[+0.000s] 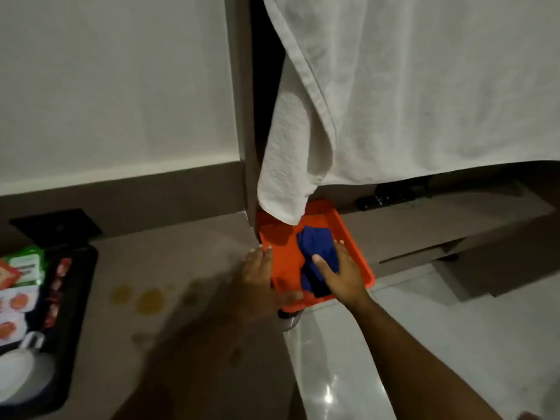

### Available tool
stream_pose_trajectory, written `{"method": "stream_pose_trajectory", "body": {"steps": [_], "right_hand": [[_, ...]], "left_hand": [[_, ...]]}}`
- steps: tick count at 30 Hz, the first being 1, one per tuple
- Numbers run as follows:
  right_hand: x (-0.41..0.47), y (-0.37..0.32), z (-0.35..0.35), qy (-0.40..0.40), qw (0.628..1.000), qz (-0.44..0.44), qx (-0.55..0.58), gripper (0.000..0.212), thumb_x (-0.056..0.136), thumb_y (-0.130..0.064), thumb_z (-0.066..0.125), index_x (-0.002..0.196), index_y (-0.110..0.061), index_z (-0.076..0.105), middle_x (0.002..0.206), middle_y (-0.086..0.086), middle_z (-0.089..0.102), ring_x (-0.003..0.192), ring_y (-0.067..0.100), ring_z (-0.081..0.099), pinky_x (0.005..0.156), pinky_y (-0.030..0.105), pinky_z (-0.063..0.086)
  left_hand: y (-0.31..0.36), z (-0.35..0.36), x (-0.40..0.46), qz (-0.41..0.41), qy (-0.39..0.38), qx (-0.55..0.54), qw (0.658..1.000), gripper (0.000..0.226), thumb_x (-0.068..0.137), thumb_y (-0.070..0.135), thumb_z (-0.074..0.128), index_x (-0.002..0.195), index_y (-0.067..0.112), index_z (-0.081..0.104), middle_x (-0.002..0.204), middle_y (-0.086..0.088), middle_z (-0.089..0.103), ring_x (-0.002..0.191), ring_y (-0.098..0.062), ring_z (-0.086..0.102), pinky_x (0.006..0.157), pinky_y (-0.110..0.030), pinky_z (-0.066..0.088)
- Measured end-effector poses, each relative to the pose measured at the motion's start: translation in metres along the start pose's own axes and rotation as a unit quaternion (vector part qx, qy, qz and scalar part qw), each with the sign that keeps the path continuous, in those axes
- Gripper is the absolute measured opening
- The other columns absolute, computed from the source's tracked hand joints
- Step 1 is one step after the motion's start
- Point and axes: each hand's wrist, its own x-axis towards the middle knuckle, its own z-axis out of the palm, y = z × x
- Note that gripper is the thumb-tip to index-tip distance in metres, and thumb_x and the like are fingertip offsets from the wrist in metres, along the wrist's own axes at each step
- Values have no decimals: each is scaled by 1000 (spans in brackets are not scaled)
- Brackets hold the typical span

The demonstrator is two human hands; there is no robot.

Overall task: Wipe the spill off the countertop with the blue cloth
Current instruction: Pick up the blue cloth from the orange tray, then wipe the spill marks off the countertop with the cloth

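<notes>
A crumpled blue cloth [315,247] lies inside an orange tray [357,256] at the right end of the beige countertop [169,259]. My right hand [339,274] is shut on the cloth, thumb on top and fingers around its right side. My left hand [260,277] grips the tray's left rim, thumb along the front edge. The spill [148,300] shows as several yellowish blotches on the countertop, to the left of my left hand.
A black tray [72,313] with sachets and a white cup [18,365] sits at the counter's left. A white towel [394,101] hangs above, its corner dipping onto the orange tray. A glossy white surface [424,344] lies lower right.
</notes>
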Motion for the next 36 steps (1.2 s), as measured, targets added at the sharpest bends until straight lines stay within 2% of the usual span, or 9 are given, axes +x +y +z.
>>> {"method": "stream_pose_trajectory", "body": {"steps": [3,7,14,20,22,25,29,32,36], "right_hand": [[50,24,12,-18,999,4,-48,98,78,-75,47,151,-15,22,161,8,18,148,24,16,117,38,17],[94,49,41,-70,983,-28,-167,93,86,-68,43,152,-11,11,162,14,3,149,31,1,119,47,5],[100,55,67,-18,956,-49,-290,65,98,-38,31,152,-10,9,162,18,1,149,35,-2,119,51,-1],[109,49,45,17,996,-38,-73,55,94,-5,44,147,-4,31,154,20,32,143,34,28,117,42,21],[107,41,24,34,997,-5,69,44,97,-8,44,141,-5,42,135,21,55,116,31,55,95,34,41],[93,25,-7,29,964,45,260,34,97,-8,43,130,-7,53,93,9,64,73,16,56,66,28,44],[50,-8,-20,-6,916,61,396,32,98,-11,44,126,-21,55,104,-1,69,87,18,67,73,29,54],[2,-28,-5,-10,918,64,392,33,98,-12,45,126,-28,56,111,-2,69,96,20,68,81,35,55],[-62,-46,38,-49,956,32,286,42,97,-11,45,137,-22,50,126,1,64,105,18,64,85,30,50]], "left_hand": [[15,39,28,3,-54,55,997,119,70,87,44,155,10,14,164,-13,15,151,-28,14,122,-43,16],[20,71,42,10,-99,114,989,125,67,92,35,155,7,6,165,-17,7,152,-29,6,123,-45,5],[18,84,48,-4,-124,159,979,127,68,92,29,154,5,-7,164,-19,-10,152,-30,-9,123,-46,-3],[15,84,49,-2,-124,170,978,128,66,93,26,154,5,-2,164,-19,-4,152,-30,-4,123,-45,-3],[13,79,49,21,-119,166,979,126,66,93,24,154,4,6,164,-19,3,152,-29,1,121,-42,-5],[7,62,43,48,-94,152,983,124,65,93,11,154,7,14,164,-17,12,152,-27,8,122,-41,1],[-7,28,15,32,-75,149,986,118,69,92,10,154,11,17,164,-16,14,152,-30,11,123,-45,7],[-20,-4,-25,-1,-61,153,986,113,73,90,17,153,11,22,163,-17,19,150,-31,16,121,-50,16],[-45,-29,-99,-7,64,137,988,90,88,72,30,119,-4,67,126,-28,63,117,-43,62,94,-55,53]]}}
